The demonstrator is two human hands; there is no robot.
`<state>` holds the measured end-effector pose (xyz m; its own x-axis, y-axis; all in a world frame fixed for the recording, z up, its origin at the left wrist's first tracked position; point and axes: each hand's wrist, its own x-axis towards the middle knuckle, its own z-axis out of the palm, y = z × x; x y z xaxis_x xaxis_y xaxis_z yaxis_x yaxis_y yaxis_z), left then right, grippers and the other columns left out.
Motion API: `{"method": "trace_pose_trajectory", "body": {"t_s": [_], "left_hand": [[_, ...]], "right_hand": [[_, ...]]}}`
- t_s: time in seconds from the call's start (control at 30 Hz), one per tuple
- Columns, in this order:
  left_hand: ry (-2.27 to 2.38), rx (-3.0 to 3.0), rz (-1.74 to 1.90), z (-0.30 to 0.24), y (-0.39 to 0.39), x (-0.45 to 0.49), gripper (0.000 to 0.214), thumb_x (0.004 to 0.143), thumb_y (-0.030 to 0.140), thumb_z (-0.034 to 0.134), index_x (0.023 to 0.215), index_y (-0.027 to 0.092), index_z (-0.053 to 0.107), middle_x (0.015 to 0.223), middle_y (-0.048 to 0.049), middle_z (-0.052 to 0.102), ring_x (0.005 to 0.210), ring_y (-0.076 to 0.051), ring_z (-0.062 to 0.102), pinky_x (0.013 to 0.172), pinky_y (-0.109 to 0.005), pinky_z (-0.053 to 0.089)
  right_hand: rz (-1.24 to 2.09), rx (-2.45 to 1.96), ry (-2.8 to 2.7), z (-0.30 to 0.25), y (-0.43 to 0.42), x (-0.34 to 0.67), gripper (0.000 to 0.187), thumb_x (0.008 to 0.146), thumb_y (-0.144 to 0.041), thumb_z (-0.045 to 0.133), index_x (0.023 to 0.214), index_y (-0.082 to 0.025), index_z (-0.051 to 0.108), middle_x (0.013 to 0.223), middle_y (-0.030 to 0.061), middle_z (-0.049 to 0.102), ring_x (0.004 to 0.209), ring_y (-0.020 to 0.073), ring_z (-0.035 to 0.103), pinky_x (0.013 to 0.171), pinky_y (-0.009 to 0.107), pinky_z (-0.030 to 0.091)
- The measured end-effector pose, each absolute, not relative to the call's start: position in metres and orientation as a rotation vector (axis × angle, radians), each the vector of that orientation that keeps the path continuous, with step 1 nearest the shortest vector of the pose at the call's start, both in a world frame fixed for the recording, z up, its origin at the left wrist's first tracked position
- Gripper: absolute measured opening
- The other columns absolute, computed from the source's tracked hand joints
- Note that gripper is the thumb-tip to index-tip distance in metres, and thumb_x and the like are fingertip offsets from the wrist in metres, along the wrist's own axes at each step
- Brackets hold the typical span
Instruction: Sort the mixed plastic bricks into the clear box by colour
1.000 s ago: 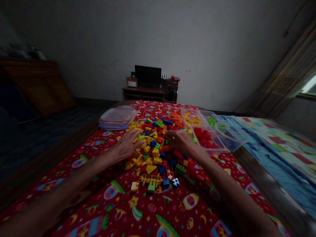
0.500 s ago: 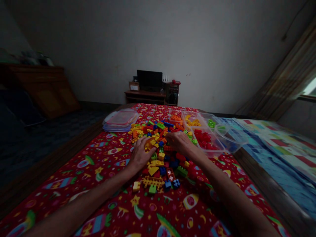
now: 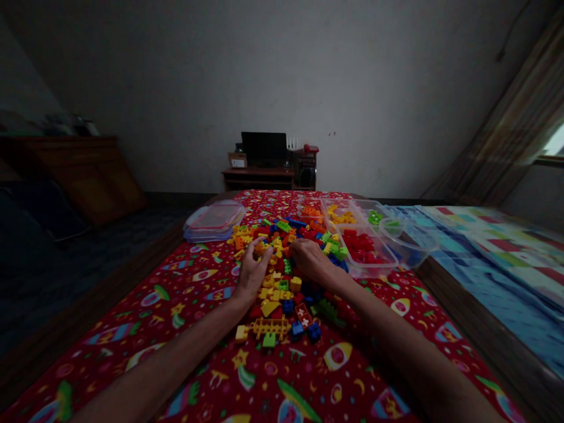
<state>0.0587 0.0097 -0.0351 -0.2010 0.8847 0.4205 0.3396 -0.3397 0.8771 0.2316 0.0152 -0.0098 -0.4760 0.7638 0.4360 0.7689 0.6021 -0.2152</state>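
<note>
A heap of small plastic bricks [image 3: 282, 276] in yellow, red, blue, green and orange lies on a red patterned cloth [image 3: 185, 305]. My left hand [image 3: 253, 271] rests on the heap's left side, fingers curled down into the bricks. My right hand [image 3: 311, 258] lies on the heap's right side, fingers bent over the pieces. What either hand grips, if anything, is hidden among the bricks.
Clear plastic tubs stand at the right: one with red bricks [image 3: 365, 249], ones with yellow [image 3: 341, 216], orange [image 3: 311, 210] and green [image 3: 379, 217] behind. Stacked lids [image 3: 214, 218] lie at the left. A low cabinet with a screen [image 3: 264, 158] stands by the far wall.
Both hands have moved inward over the heap, and the left hand has gone from flat and spread to curled. The bricks have been pushed closer together. The view has tilted slightly.
</note>
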Motion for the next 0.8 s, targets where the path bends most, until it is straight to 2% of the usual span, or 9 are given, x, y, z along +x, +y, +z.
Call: {"method": "trace_pose_trajectory", "body": {"t_s": [0.13,0.27,0.4,0.53,0.7,0.8], "left_hand": [[1.313,1.544,1.616,-0.022,0.012,0.079,0.041,0.085,0.041,0.048,0.12,0.021,0.054,0.123,-0.0077,0.059,0.119,-0.022,0.052,0.105,-0.038,0.037],[1.2,1.541,1.6,-0.013,0.025,0.094,0.038,0.09,0.036,0.035,0.115,0.02,0.059,0.129,-0.007,0.058,0.124,-0.02,0.049,0.11,-0.036,0.033],[1.049,1.53,1.45,-0.005,0.034,0.114,0.045,0.092,0.034,0.025,0.111,0.018,0.063,0.123,-0.0072,0.063,0.124,-0.02,0.051,0.109,-0.039,0.035],[0.974,1.456,1.326,0.007,0.035,0.137,0.049,0.096,0.033,0.016,0.125,0.019,0.053,0.126,-0.0083,0.062,0.125,-0.019,0.05,0.104,-0.041,0.04],[0.941,1.642,1.344,0.015,0.025,0.12,0.048,0.097,0.034,0.016,0.133,0.02,0.044,0.135,-0.0084,0.055,0.129,-0.019,0.046,0.106,-0.039,0.041],[0.933,2.125,1.2,0.013,-0.001,0.084,0.048,0.096,0.039,0.025,0.138,0.02,0.04,0.142,-0.0084,0.047,0.133,-0.023,0.04,0.111,-0.042,0.033]], "right_hand": [[0.081,-1.276,-2.31,-0.001,0.015,0.24,0.017,0.067,0.0,0.045,0.069,-0.014,0.055,0.059,-0.0023,0.042,0.054,0.0102,0.026,0.054,0.024,0.021],[0.136,-1.276,-2.229,0.016,0.015,0.255,0.021,0.061,0.0,0.044,0.071,-0.014,0.058,0.057,-0.0024,0.044,0.054,0.01,0.032,0.054,0.023,0.022],[0.072,-1.327,-2.111,0.029,0.015,0.267,0.023,0.067,-0.002,0.043,0.074,-0.012,0.063,0.06,0.0001,0.05,0.055,0.0105,0.034,0.055,0.024,0.023],[0.032,-1.394,-2.056,0.031,0.018,0.275,0.028,0.076,-0.006,0.042,0.086,-0.011,0.069,0.067,0.0047,0.06,0.057,0.0121,0.042,0.057,0.025,0.027],[0.039,-1.419,-2.084,0.028,0.02,0.283,0.03,0.078,-0.007,0.044,0.091,-0.011,0.07,0.075,0.0084,0.066,0.061,0.0135,0.049,0.06,0.025,0.031],[0.073,-1.4,-2.109,0.029,0.019,0.284,0.028,0.08,-0.01,0.045,0.091,-0.011,0.071,0.074,0.008,0.067,0.061,0.013,0.05,0.06,0.024,0.033]]}}
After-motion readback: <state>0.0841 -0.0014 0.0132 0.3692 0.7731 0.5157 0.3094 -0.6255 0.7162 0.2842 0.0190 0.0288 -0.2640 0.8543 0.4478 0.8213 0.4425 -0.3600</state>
